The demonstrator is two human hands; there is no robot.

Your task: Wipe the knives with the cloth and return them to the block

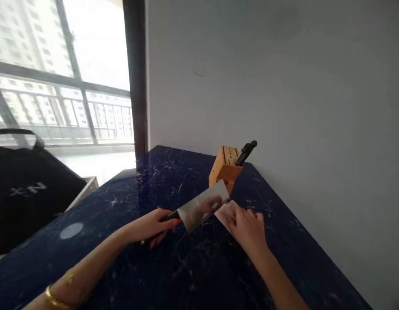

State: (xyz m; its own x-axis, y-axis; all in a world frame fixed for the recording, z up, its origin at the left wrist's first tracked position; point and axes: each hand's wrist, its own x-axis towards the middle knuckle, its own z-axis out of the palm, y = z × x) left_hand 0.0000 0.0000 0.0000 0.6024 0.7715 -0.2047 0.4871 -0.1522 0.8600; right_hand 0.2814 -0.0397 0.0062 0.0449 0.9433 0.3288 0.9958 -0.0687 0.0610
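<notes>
My left hand [152, 227] is closed round the dark handle of a cleaver [204, 205], holding its wide steel blade up over the dark blue marble counter [193, 267]. My right hand [246, 226] presses a pale cloth [225, 212] against the blade's right end, fingers curled on it. Just behind the blade stands a wooden knife block [224, 167] with one black-handled knife [246, 152] stuck in it.
A grey wall runs along the counter's right side and back. A black bag [28, 189] with a handle sits at the left, beside a pale tray edge [86, 189]. A big window [57, 73] fills the upper left.
</notes>
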